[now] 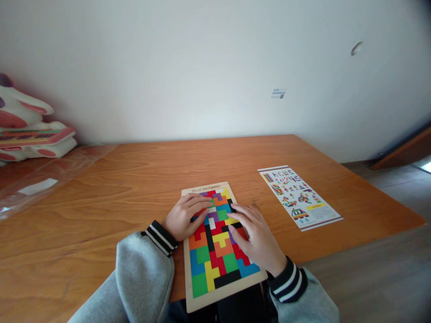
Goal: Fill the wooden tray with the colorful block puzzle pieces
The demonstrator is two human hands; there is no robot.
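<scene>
A wooden block puzzle board [189,287] lies in front of me, its near end reaching past the table's front edge. Coloured puzzle pieces [231,263] in red, green, blue, yellow, orange, purple, black and white fill most of its frame. My left hand [186,215] rests over the board's left side, fingers stretched across the upper pieces. Over the right side lies my right hand [257,235], its fingers spread and the tips on or just above the pieces. Neither hand holds anything that I can see. Pieces beneath both palms are hidden.
A printed instruction sheet [314,217] lies to the right on the wooden table [151,166]. A clear plastic bag [72,168] is at the left, near a white and pink animal-shaped toy [37,137] with a keyboard. Behind the table stands a white wall [175,67].
</scene>
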